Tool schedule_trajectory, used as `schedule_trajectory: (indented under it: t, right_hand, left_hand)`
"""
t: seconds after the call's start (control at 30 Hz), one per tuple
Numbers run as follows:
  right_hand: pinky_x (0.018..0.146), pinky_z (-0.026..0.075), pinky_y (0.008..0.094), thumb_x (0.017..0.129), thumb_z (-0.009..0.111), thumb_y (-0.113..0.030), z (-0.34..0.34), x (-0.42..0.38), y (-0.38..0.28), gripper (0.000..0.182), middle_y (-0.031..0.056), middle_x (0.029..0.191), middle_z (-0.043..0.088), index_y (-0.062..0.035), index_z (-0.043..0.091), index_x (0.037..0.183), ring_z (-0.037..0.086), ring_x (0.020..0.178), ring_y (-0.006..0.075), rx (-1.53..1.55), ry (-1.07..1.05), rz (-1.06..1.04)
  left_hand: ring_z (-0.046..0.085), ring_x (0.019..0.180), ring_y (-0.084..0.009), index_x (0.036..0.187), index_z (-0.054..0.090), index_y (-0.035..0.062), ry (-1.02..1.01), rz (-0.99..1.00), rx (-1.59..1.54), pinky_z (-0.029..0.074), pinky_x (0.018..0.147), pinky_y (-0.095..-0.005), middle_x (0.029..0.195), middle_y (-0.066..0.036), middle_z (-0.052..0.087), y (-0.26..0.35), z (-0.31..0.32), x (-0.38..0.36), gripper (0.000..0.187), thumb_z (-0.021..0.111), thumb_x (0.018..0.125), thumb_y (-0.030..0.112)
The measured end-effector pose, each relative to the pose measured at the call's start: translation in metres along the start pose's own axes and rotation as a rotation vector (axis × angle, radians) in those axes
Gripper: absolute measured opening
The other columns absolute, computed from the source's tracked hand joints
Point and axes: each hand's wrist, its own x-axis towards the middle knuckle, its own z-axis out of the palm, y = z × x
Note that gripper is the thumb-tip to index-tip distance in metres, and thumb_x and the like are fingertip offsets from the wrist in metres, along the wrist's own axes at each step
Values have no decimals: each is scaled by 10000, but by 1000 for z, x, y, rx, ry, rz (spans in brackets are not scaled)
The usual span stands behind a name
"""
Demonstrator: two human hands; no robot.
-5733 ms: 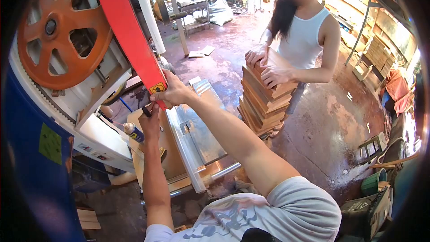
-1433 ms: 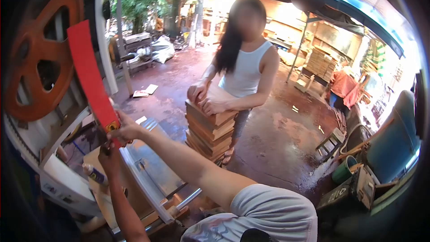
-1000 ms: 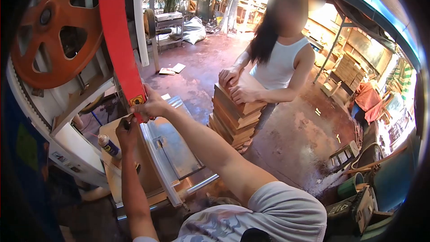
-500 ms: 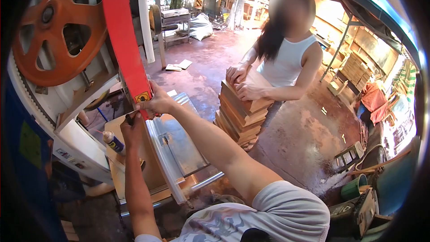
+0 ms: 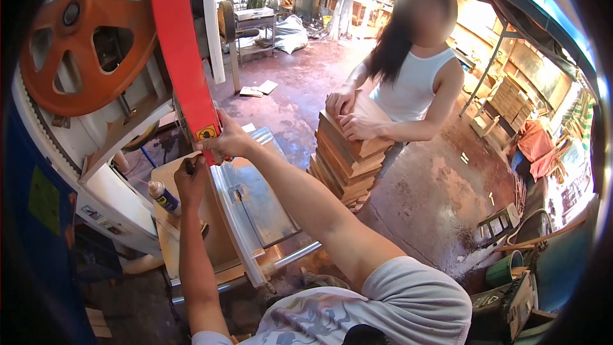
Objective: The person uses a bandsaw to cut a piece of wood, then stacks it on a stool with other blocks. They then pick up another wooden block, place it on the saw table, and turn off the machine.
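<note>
A long red blade guard (image 5: 183,51) with a yellow warning label at its lower end slants down beside the orange wheel (image 5: 71,16) of a band saw. My right hand (image 5: 225,137) is closed around the guard's lower end, its thumb near the label. Just below it, my left hand (image 5: 189,177) is closed with its fingertips at a small dark piece (image 5: 189,166), too small to make out. Under my hands lies the saw table (image 5: 211,223) with a metal rail (image 5: 237,230). A spray can (image 5: 164,197) with a red straw stands left of my left forearm.
Across from me a person in a white sleeveless top (image 5: 418,80) rests both hands on a tall stack of wooden boards (image 5: 354,147). A green bucket (image 5: 504,268) stands at lower right. Farther back are a metal cart (image 5: 254,22) and a pale sack (image 5: 291,34).
The view has shifted slightly. Both my hands stay at the lower end of the red guard. The other person's hands have moved a little closer together on the boards.
</note>
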Motion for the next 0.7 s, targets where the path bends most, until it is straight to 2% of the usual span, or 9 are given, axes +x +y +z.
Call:
schedule_trajectory:
  t: [0.13, 0.27, 0.37, 0.47, 0.57, 0.63, 0.7]
  right_hand:
    - [479, 548, 332, 614, 905, -189, 0, 4, 9, 1011, 165, 1056, 671, -21, 345, 1440, 683, 793, 219, 17, 3, 0]
    - [486, 553, 335, 610, 908, -215, -2, 1, -1, 1016, 164, 1054, 674, -33, 354, 1442, 684, 767, 217, -10, -11, 81]
    - [467, 546, 327, 616, 906, -231, -1, 4, 7, 1012, 161, 1025, 680, -44, 355, 1444, 682, 716, 210, -14, 20, -3]
    - [617, 555, 333, 652, 922, -196, -2, -4, -9, 999, 141, 1069, 644, -48, 329, 1443, 654, 831, 203, -70, 4, 68]
    - [819, 542, 359, 641, 932, -203, -2, 8, 16, 1009, 145, 1165, 621, -37, 346, 1445, 624, 1012, 224, -79, 31, -20]
    - [912, 499, 363, 640, 935, -204, -1, 9, 18, 1005, 139, 1198, 612, -32, 355, 1442, 587, 1095, 227, -40, 24, -10]
    - [938, 489, 362, 639, 937, -207, -1, 10, 20, 1003, 134, 1202, 611, -29, 359, 1439, 577, 1117, 225, -27, 25, -10]
  left_hand:
    - [496, 666, -90, 994, 692, -32, 27, 94, 147, 446, 639, -303, 692, -24, 606, -3, -3, 1, 285, 632, 960, 244]
    - [541, 718, -101, 1017, 700, -38, -39, 17, 106, 465, 693, -313, 755, -60, 660, 1, -5, 5, 311, 636, 959, 261]
    - [547, 744, -99, 1022, 697, -46, -66, -100, 76, 466, 711, -311, 790, -60, 673, 3, -8, 7, 346, 642, 960, 290]
    - [542, 748, -95, 1024, 698, -45, -60, -180, -16, 463, 711, -306, 795, -47, 674, -8, -5, 11, 373, 650, 959, 319]
    - [519, 734, -81, 1021, 707, -31, -62, -179, -107, 442, 679, -289, 772, -20, 650, -11, -5, 10, 367, 653, 960, 327]
    - [492, 704, -67, 1021, 711, -19, -67, -216, -169, 415, 634, -275, 746, 4, 616, -10, -5, 9, 350, 653, 962, 321]
    - [455, 672, -57, 1026, 710, -14, -65, -247, -155, 378, 595, -267, 733, 25, 576, -12, -4, 9, 341, 647, 967, 316]
